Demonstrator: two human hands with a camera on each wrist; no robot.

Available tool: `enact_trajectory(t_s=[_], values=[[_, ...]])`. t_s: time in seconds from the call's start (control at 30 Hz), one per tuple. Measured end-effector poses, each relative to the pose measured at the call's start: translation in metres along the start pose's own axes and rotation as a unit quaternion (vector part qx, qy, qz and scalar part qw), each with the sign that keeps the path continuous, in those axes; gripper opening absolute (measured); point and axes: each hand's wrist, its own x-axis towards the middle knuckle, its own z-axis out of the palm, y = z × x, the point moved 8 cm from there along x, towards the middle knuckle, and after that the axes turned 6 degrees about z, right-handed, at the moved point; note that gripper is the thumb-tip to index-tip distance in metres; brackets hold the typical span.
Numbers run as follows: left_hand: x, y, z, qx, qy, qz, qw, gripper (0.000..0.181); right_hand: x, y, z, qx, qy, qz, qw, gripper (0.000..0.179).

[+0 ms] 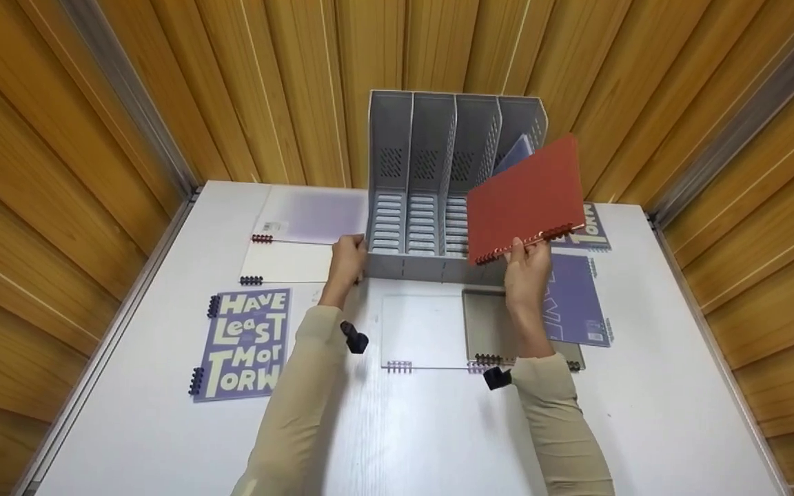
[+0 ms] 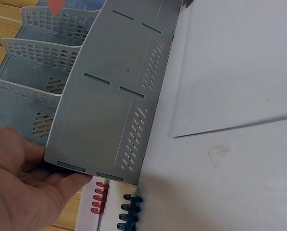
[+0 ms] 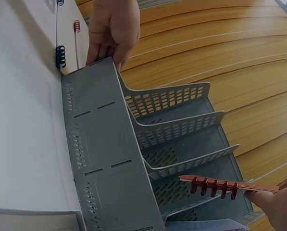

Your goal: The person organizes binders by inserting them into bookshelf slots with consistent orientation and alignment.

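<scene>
A grey file organizer with upright dividers stands at the back of the white table. My left hand grips its front left corner; the left wrist view shows that hand with the thumb inside and fingers beneath the edge. In my right hand is a red ring-bound notebook, pinched at its bound edge and tilted before the organizer's right side. The right wrist view shows the notebook edge-on near the dividers. Behind it, a blue item leans in the rightmost compartment, partly hidden.
A purple lettered notebook lies at the left, near pale ring-bound notebooks. In front of the organizer are a clear-covered notebook and a grey-brown one. A purple notebook and another lettered one lie right. Wood-patterned walls enclose the table.
</scene>
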Motion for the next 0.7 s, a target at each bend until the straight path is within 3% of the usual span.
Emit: enact_trajectory(t_s=[0.17,0.27,0.47,0.7], values=[[0.004,-0.001,0.000,0.003,-0.024,-0.007,0.9997,0.032,0.015,0.005,0.008,-0.026,0.009,-0.012,0.9995,0.034],[0.003,-0.001,0.000,0.008,-0.030,-0.006,0.9995,0.029,0.019,0.009,0.013,-0.074,0.023,-0.034,0.9964,0.029],[0.007,0.004,-0.003,0.015,-0.025,0.010,0.9995,0.026,0.032,0.008,0.031,-0.220,0.048,-0.104,0.9686,0.027],[0.003,0.002,0.000,0.006,-0.033,-0.003,0.9994,0.031,0.050,0.027,0.052,-0.240,0.018,-0.092,0.9662,0.025]])
